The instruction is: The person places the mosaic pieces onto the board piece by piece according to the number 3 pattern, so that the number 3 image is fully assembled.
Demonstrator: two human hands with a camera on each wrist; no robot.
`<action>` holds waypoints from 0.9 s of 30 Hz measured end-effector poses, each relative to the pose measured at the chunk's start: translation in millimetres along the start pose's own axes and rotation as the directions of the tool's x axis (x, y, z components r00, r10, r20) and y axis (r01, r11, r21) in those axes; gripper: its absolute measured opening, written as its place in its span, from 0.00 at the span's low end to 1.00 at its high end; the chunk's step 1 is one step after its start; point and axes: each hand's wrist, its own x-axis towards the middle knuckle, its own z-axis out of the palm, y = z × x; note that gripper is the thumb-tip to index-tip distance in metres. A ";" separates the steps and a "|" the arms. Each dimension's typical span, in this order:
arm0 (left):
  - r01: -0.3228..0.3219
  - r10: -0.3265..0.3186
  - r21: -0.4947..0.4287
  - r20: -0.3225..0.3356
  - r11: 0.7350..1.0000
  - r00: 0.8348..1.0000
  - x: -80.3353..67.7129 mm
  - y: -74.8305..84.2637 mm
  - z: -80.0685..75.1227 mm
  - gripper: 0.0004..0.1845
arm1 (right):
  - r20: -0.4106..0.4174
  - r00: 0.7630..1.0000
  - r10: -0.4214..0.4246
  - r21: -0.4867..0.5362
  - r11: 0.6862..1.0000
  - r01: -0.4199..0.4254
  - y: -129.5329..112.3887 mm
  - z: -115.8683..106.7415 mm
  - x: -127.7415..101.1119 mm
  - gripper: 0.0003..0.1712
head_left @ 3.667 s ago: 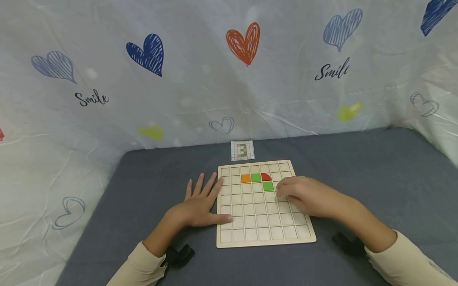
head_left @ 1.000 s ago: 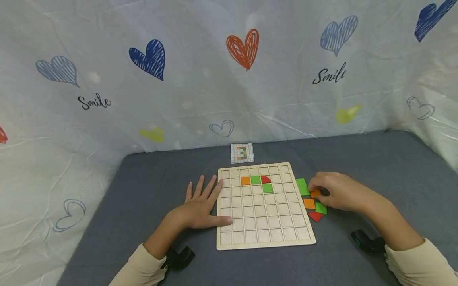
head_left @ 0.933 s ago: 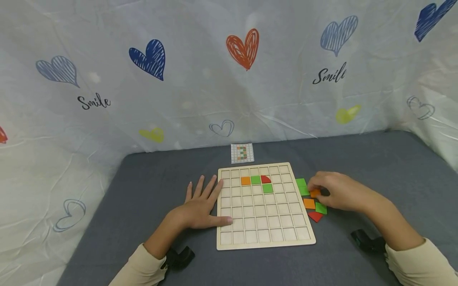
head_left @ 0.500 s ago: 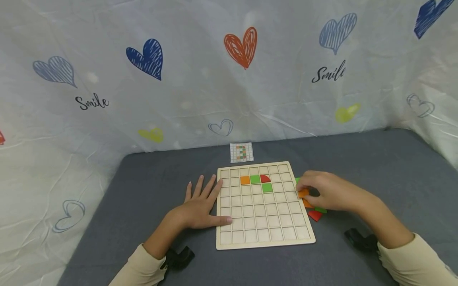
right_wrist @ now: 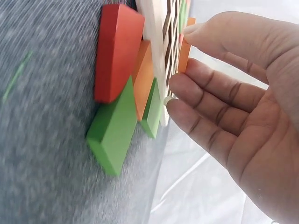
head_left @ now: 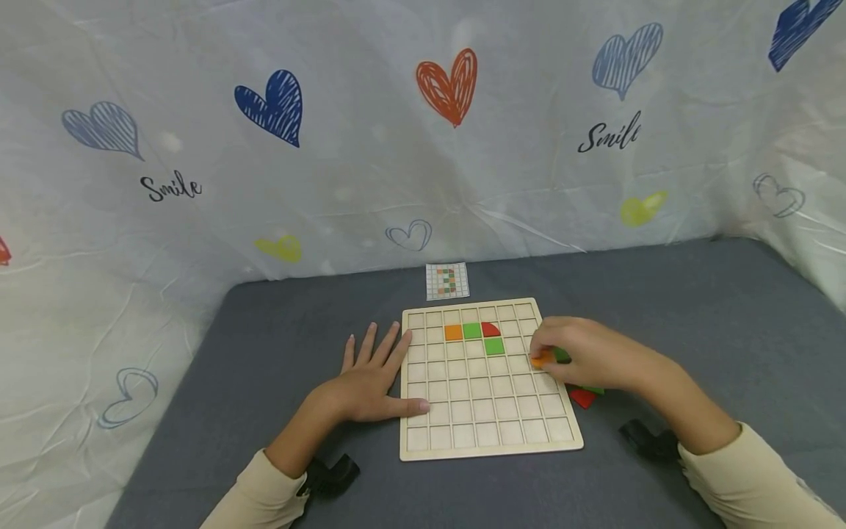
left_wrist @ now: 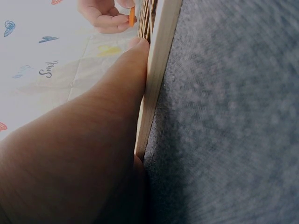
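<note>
One wooden grid board [head_left: 489,433] on grey cloth [head_left: 694,308], with four tiles seated in its upper rows: one orange square [head_left: 453,332], two green squares [head_left: 472,330] and [head_left: 494,346], one red quarter-round [head_left: 491,328]. One small pattern card [head_left: 447,281] beyond the board's far edge, near the heart-printed sheet [head_left: 277,103].

Loose pieces off the board's right edge, partly hidden under the right hand from the head view; from the right wrist view, four countable: one red piece [right_wrist: 117,51], one orange piece [right_wrist: 145,81], one large green piece [right_wrist: 112,130] and one thinner green piece [right_wrist: 153,112] right against the board's side. All four bunched together, touching or overlapping.

Right hand [head_left: 581,353] over the board's right-hand columns, thumb and forefinger pinching one orange tile [head_left: 543,360] held on edge just above the grid; other fingers [right_wrist: 210,126] loosely curved, narrow gap only. Same tile in the left wrist view, too [left_wrist: 131,16].

Left hand [head_left: 370,378] flat on the cloth at the board's left side, fingers straight and spread wide, thumb lying across the board's left edge, holding nothing.
</note>
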 end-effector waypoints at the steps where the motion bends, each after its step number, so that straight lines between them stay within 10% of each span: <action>1: 0.000 0.000 0.001 0.000 1.000 1.000 0.1 -0.2 0.0 0.58 | 0.000 1.000 -0.005 0.002 1.000 0.005 -1.3 0.5 1.4 0.08; 27: -0.008 0.008 -0.003 -0.003 1.000 1.000 -1.0 0.1 -1.2 0.57 | 0.008 0.991 -0.137 -0.065 0.988 0.137 -19.5 16.2 35.3 0.07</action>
